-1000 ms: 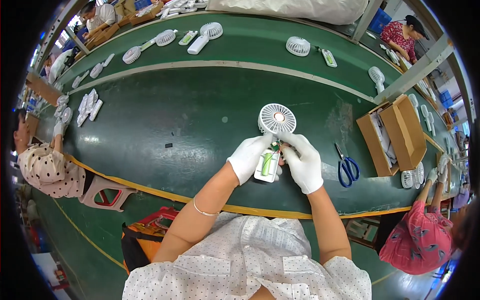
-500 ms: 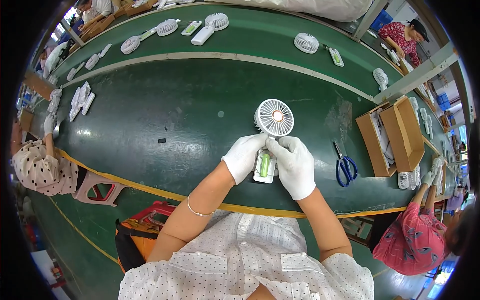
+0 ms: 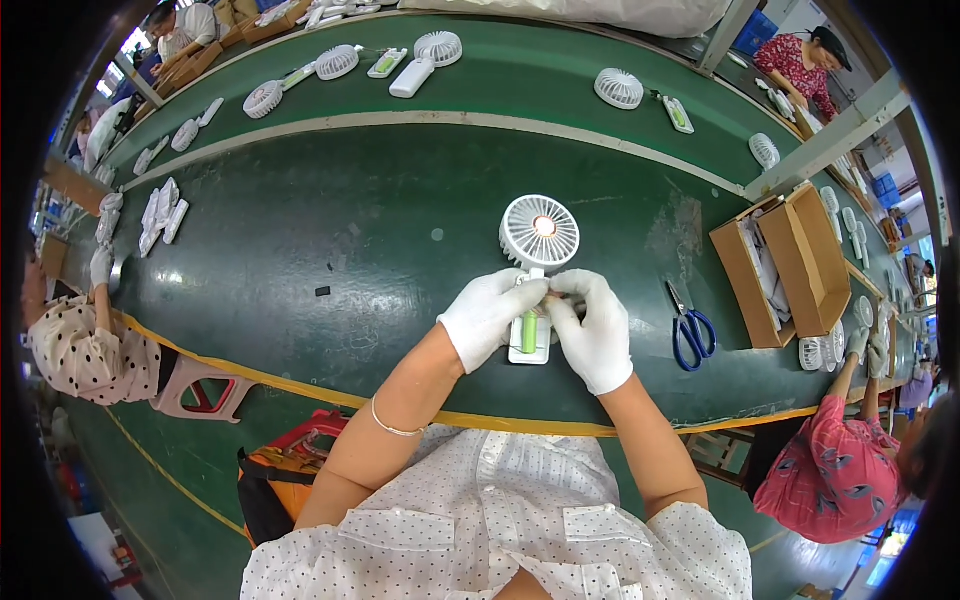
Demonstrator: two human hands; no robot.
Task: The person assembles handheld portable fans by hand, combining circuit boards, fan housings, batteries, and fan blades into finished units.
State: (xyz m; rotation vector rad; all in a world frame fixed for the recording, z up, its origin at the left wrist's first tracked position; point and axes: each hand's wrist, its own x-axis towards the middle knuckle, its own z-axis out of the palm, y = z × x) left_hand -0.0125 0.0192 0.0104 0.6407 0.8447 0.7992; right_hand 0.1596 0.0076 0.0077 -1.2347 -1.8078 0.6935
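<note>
A small white handheld fan (image 3: 540, 232) lies in front of me, its round grille facing up and its open handle pointing toward me. A green cylindrical battery (image 3: 529, 333) shows in the handle. My left hand (image 3: 490, 318), in a white glove, is closed on the fan at its neck, thumb on top. My right hand (image 3: 597, 335), also gloved, has its fingertips pinched together by the top of the handle, right of the neck. What they pinch is hidden or too small to name.
Blue-handled scissors (image 3: 692, 335) lie to the right, before cardboard boxes (image 3: 806, 262). White parts (image 3: 162, 215) sit at the left, a small black piece (image 3: 322, 291) nearer. Several fans (image 3: 438, 48) rest on the green belt (image 3: 520, 78) beyond the ledge. Co-workers sit on both sides.
The fan's head has shifted slightly left and its grille has turned a little. My left thumb now lies across the neck, while my right fingertips have moved right and lower beside it.
</note>
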